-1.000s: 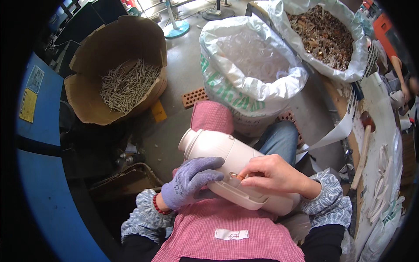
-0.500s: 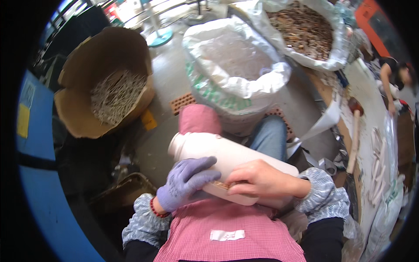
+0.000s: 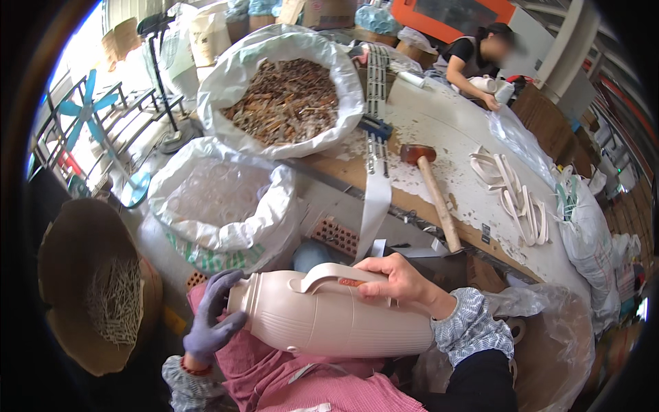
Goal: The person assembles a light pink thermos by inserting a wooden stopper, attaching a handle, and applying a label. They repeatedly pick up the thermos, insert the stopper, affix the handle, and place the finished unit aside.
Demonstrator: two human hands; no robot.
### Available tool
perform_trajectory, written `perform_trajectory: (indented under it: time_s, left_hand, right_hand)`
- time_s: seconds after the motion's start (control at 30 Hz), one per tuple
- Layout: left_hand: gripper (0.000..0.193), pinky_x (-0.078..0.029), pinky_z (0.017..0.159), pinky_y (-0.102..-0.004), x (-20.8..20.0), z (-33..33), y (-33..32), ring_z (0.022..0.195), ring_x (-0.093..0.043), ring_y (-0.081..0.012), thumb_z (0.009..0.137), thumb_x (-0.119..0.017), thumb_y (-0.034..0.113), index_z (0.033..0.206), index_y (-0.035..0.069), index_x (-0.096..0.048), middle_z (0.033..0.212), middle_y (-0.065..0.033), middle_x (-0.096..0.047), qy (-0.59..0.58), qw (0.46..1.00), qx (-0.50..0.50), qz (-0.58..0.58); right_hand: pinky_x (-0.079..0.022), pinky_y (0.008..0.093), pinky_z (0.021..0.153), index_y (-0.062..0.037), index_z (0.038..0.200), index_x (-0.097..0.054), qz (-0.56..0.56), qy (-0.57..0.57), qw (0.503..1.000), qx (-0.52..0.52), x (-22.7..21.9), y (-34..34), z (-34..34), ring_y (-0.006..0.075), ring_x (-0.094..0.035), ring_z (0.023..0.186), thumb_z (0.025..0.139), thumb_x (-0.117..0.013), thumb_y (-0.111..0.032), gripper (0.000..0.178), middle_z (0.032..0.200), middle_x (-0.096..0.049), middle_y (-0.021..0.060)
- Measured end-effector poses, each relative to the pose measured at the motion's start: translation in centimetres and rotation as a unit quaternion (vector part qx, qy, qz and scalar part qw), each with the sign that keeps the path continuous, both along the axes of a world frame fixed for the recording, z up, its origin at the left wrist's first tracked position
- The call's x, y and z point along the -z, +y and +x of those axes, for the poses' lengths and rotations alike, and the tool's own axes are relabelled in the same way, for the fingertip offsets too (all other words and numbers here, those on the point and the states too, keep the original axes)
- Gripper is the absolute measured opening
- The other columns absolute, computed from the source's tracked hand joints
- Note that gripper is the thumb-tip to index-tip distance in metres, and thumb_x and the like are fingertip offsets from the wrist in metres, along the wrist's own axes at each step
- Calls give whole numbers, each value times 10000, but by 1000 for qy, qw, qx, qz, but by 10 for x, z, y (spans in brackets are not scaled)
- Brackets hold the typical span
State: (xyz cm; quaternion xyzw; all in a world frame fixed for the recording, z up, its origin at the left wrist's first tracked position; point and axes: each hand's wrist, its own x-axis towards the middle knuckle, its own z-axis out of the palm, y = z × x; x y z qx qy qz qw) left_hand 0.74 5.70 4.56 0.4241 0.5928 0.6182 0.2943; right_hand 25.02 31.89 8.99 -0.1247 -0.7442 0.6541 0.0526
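Note:
A pale pink plastic jug body (image 3: pixel 322 319) with a ribbed side lies across my lap, its curved handle (image 3: pixel 329 275) facing up. My left hand (image 3: pixel 209 316), in a purple glove, cups the jug's narrow end at the left. My bare right hand (image 3: pixel 395 278) grips the jug at the right end of the handle, fingers pressed on a small brown piece there.
A workbench (image 3: pixel 467 185) ahead carries a wooden mallet (image 3: pixel 432 189) and pale curved handles (image 3: pixel 515 192). Three containers stand to my left: a sack of brown pieces (image 3: pixel 288 99), a sack of white rings (image 3: pixel 220 199) and a cardboard drum of thin pins (image 3: pixel 103 302). Another person (image 3: pixel 480 62) works at the far end.
The view has lifted from my lap toward the bench. The jug has turned so its handle faces up; my left hand moved to its narrow end and my right hand onto the handle.

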Motion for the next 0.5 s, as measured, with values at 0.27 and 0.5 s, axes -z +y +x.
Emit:
perform_trajectory:
  time_s: [0.27,0.5]
  left_hand:
    - [271,-437,921,-344,18,-54,205,1086,-542,-267,961,-496,193,1170,39,-572,1122,-132,-572,336,939,33,61]
    - [313,-471,970,-361,68,-110,289,1106,-552,-330,947,-434,126,1225,61,-563,1271,-146,-508,376,919,77,-88]
  right_hand:
    - [-360,538,1031,-52,1409,-319,515,-254,721,388,34,224,-30,372,-388,1302,835,-680,-379,753,1373,-480,163]
    - [-528,418,757,-73,1100,-585,564,-308,711,284,-11,262,-22,316,-683,860,942,-560,-269,253,915,-693,145]
